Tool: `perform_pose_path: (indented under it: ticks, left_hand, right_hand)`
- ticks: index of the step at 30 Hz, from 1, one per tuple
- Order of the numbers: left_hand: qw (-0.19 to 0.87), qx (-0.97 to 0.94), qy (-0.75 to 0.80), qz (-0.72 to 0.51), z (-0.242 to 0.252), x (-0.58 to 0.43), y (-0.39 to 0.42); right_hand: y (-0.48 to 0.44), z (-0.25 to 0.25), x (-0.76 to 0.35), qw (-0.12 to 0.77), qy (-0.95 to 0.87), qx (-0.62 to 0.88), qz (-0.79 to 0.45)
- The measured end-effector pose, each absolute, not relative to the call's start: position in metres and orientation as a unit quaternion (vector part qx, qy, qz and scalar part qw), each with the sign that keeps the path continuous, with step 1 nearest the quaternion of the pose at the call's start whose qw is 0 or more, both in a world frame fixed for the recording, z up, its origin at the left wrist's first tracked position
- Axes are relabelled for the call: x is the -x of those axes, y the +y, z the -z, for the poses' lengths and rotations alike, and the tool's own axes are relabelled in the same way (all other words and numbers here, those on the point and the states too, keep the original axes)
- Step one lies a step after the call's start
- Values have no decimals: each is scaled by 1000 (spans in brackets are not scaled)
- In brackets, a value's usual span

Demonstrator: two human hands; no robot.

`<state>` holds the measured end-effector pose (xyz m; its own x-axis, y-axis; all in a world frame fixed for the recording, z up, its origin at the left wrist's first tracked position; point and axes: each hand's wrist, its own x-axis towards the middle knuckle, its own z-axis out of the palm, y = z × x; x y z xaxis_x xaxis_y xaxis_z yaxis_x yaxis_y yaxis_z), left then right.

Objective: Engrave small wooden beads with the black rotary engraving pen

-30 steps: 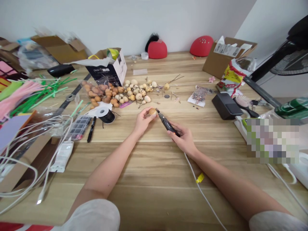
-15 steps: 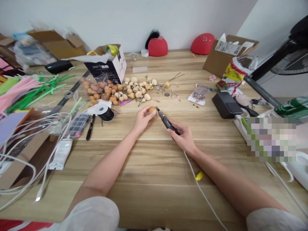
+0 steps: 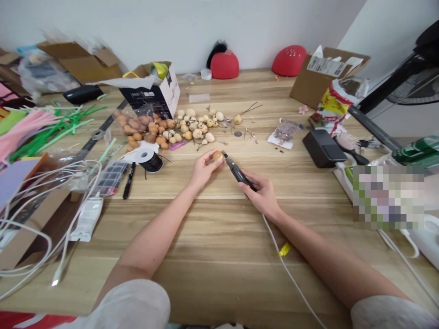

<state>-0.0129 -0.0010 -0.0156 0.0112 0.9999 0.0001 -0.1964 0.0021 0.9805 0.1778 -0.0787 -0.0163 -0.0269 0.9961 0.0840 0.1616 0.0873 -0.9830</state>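
My left hand (image 3: 205, 167) is shut on a small round tan gourd (image 3: 217, 156), holding it between fingertips and thumb. My right hand (image 3: 262, 196) grips a black cordless-style rotary engraving tool (image 3: 237, 172), with a small orange light on its body. Its thin bit sits right beside the gourd, and I cannot tell whether they touch. A white cable (image 3: 284, 260) runs from the right hand's side down across the wooden table (image 3: 219, 274). Beyond the hands lies a heap of small dried gourds (image 3: 192, 132), pale and brown.
A black cord spool (image 3: 151, 161) and a black marker (image 3: 129, 181) lie left of my hands. White cables, green and pink pipe cleaners and cardboard crowd the left side. A black adapter (image 3: 322, 148) and a hairbrush (image 3: 350, 148) sit to the right; cardboard boxes stand at the back.
Both hands keep the same hold, with the tool bit still at the gourd. The whole scene sits slightly higher in the picture, from a small shift of my head.
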Motion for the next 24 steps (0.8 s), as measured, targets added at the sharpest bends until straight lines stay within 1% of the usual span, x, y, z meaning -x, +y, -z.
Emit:
perform_pose_path:
  ticks: [24]
  left_hand:
    - [561,-437,443,-546,17,12,-1]
  right_hand:
    - [-78,12,-179,472,-564,511,-446]
